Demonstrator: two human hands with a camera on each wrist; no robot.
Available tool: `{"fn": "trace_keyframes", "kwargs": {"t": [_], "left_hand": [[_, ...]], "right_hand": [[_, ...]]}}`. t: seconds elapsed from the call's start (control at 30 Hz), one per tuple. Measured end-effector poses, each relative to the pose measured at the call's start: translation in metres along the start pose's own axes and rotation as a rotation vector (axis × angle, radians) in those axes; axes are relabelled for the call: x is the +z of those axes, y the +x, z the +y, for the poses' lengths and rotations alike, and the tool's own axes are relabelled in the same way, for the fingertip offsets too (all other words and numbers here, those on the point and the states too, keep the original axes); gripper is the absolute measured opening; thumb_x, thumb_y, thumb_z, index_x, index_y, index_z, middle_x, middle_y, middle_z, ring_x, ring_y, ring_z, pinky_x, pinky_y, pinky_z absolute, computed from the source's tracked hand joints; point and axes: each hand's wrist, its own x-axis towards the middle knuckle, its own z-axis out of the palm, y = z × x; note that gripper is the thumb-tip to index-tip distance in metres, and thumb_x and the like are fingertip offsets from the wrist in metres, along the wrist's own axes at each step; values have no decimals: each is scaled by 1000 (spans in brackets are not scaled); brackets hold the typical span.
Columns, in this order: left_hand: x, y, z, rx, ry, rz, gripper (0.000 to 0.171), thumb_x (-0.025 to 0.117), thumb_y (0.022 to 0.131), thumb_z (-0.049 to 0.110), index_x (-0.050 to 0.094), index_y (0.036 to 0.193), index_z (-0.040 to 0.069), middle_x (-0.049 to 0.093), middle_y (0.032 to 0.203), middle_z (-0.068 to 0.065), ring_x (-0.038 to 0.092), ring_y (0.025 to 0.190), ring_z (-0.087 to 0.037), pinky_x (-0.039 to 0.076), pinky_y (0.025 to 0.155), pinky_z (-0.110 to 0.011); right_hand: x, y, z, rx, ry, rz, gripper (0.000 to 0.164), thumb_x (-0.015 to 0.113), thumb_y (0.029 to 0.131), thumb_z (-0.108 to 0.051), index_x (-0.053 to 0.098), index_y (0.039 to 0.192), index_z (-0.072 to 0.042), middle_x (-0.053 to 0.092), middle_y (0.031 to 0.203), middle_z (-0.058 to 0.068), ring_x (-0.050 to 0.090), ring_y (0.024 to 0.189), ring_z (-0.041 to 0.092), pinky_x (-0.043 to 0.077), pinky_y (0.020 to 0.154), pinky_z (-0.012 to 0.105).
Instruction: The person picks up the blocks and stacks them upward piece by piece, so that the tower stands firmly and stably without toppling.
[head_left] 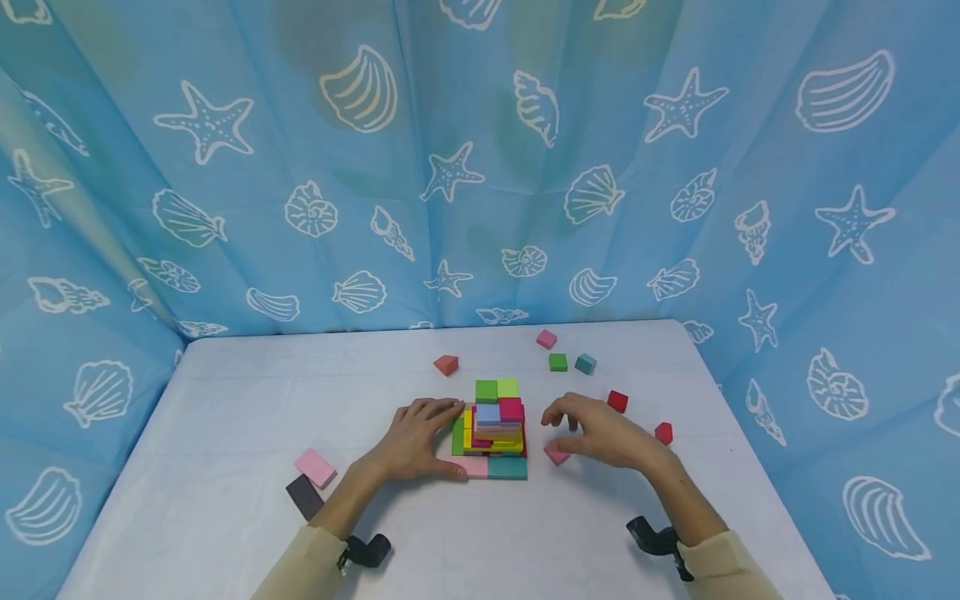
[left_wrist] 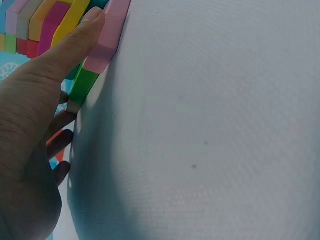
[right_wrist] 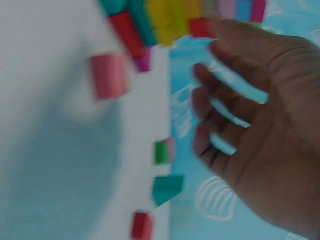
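A stepped stack of coloured blocks (head_left: 496, 429) stands on the white table, with a pink and a teal block along its front base and green ones on top. My left hand (head_left: 418, 440) holds its left side, thumb at the front pink block (left_wrist: 106, 42) and index finger at the back corner. The other left fingers curl loosely near a green base block (left_wrist: 83, 88). To the right of the stack, my right hand (head_left: 602, 429) hovers with loosely bent fingers and nothing in them. Below its fingertips lies a pink block (head_left: 557, 452), blurred in the right wrist view.
Behind the stack lies an orange-red block (head_left: 446, 364). At back right are a pink (head_left: 547, 338), a green (head_left: 558, 362) and a teal block (head_left: 586, 363). Two red blocks (head_left: 617, 401) lie beyond my right hand. Left are a pink (head_left: 315, 467) and a black block (head_left: 304, 497).
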Motion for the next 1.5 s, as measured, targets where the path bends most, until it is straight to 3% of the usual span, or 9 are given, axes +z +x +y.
{"fn": "trace_keyframes", "kwargs": {"t": [0.13,0.3,0.5,0.63,0.73,0.9,1.1,1.23,1.5], "left_hand": [[-1,-2,-1,0,-5,1,108,73,70,76,36,158,25,38,159,0,34,142,-29,30,112,-57],[-1,-2,-1,3,-11,-5,108,72,70,76,35,158,25,37,159,-1,33,142,-29,29,113,-57],[-1,-1,-1,-3,-8,-7,109,72,71,77,34,158,25,37,160,0,33,143,-28,28,114,-57],[-2,0,0,-2,-9,-7,109,73,70,76,34,158,24,37,160,0,33,142,-28,28,113,-57],[-2,-1,0,-5,-15,-9,109,73,70,75,34,158,25,37,160,0,32,143,-28,28,113,-57],[-2,-1,0,0,-28,-10,108,74,70,75,34,158,26,37,159,0,33,143,-29,28,113,-57],[0,0,-1,12,-18,-11,107,72,71,76,34,158,26,37,159,0,33,142,-28,29,113,-57],[0,1,-1,6,-13,-17,108,72,71,76,34,158,26,37,159,0,33,143,-28,28,113,-58],[-2,0,-1,3,-6,-12,108,72,71,76,34,158,26,37,160,-1,32,143,-29,28,113,-58]], "right_hand": [[15,0,22,85,-92,-96,50,89,76,-22,65,119,-26,61,112,-5,58,106,15,58,83,34],[27,1,32,87,-160,-71,45,89,75,-26,66,114,-27,58,105,-10,56,98,11,58,81,32],[2,2,12,64,-131,111,45,88,78,-30,65,117,-24,61,107,-7,58,99,16,58,73,27],[-20,1,-15,-85,-55,304,49,82,84,-35,63,128,-23,60,110,-7,56,95,17,55,69,26],[-19,2,-39,-221,-23,370,49,80,86,-36,63,131,-26,60,115,-10,56,101,13,57,78,32],[2,9,-65,-335,-43,334,46,84,83,-34,67,126,-31,58,120,-12,51,118,9,56,91,40],[21,21,-70,-396,-152,336,47,86,79,-38,70,123,-30,57,123,-10,44,123,11,48,101,44],[24,25,-66,-396,-214,352,48,85,80,-41,70,124,-30,57,125,-7,42,124,14,42,102,50],[25,29,-62,-386,-233,346,45,83,82,-44,70,123,-31,55,127,-7,41,124,14,44,103,47]]}}
